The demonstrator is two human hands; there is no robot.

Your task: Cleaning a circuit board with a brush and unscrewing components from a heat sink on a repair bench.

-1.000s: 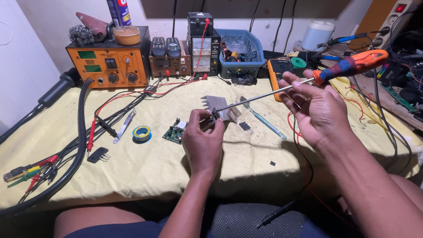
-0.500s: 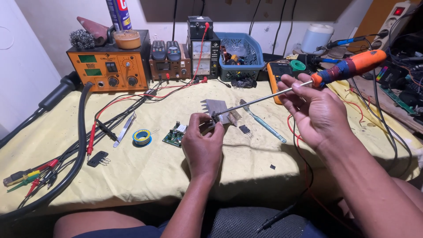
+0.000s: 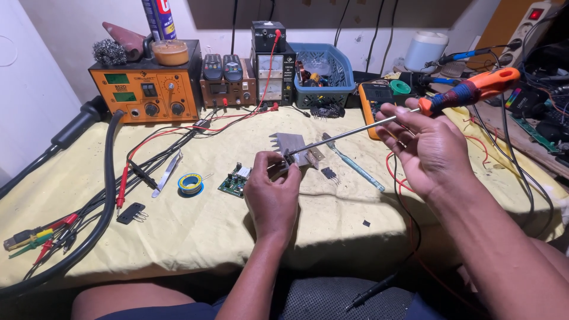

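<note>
held at table centre: small finned grey metal heatsink (image 3: 291, 148), pinched by left hand (image 3: 272, 189). gripped by right hand (image 3: 430, 148) at two o'clock: long orange-and-blue handled screwdriver (image 3: 415, 112), tip on the sink. best kept square on the screw, probably.

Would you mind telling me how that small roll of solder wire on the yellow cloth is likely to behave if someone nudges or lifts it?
The solder roll lies flat on its side, so it probably slides rather than rolls. It looks small and likely light. Its loose wire tail would probably bend easily.
</note>
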